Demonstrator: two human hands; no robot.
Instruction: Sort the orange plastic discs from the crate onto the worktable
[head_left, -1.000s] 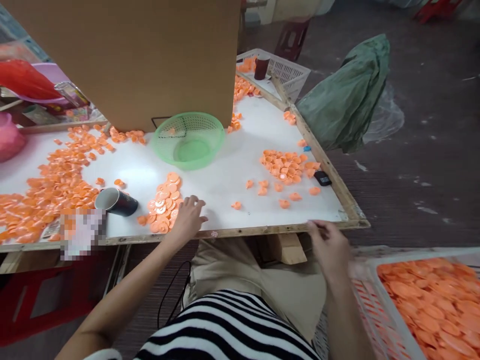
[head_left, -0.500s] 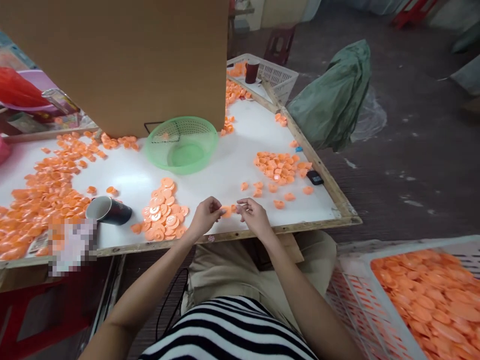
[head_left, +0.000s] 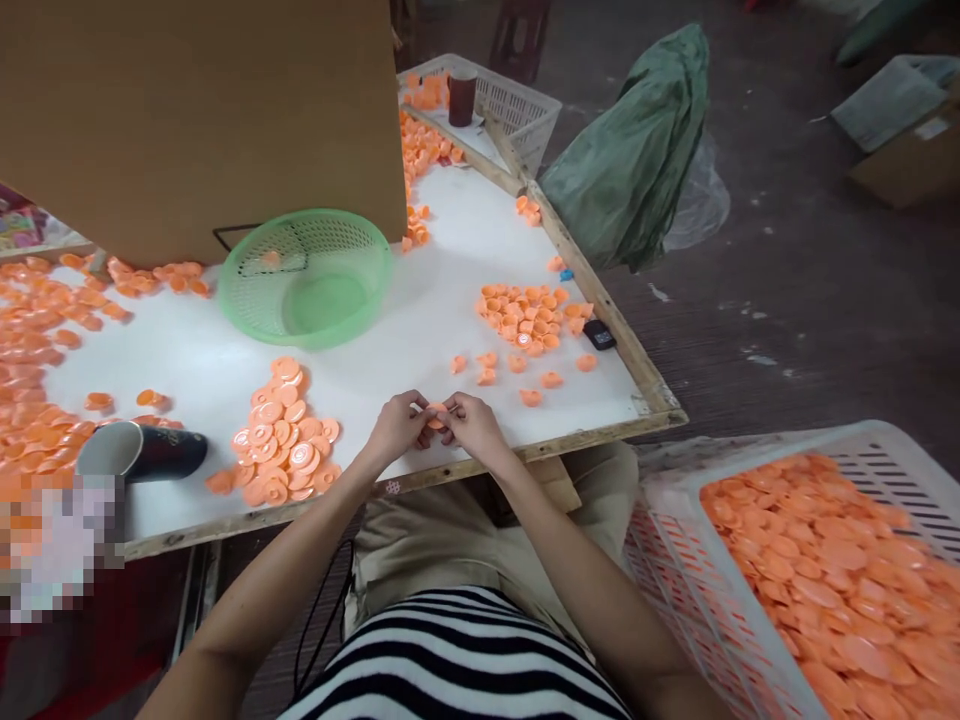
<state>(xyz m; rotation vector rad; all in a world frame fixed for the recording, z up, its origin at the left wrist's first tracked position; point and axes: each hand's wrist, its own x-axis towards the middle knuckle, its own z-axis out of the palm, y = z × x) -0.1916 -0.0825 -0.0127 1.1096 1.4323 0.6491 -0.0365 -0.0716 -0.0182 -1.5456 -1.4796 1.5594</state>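
Observation:
Close to the table's near edge, my left hand [head_left: 399, 428] and my right hand [head_left: 472, 428] meet, both closed on a small orange plastic piece [head_left: 436, 412]. Fingers cover much of it, so its full shape is hidden. Left of my hands lies a heap of flat round orange plastic discs [head_left: 289, 435]. To the right and farther back is a cluster of small orange cup-shaped pieces [head_left: 521, 315], with several loose ones [head_left: 530, 398] in front of it.
A green plastic basket [head_left: 307, 325] stands before a large cardboard box [head_left: 202, 120]. A dark mug [head_left: 169, 452] lies on its side at left, near many orange pieces [head_left: 30, 340]. A white crate [head_left: 874, 440] full of orange pieces stands at lower right. A wooden rim [head_left: 630, 425] borders the table.
My hands have come together, with the orange piece now pinched between them; before, they were farther apart with orange parts between. The view has shifted to the right.

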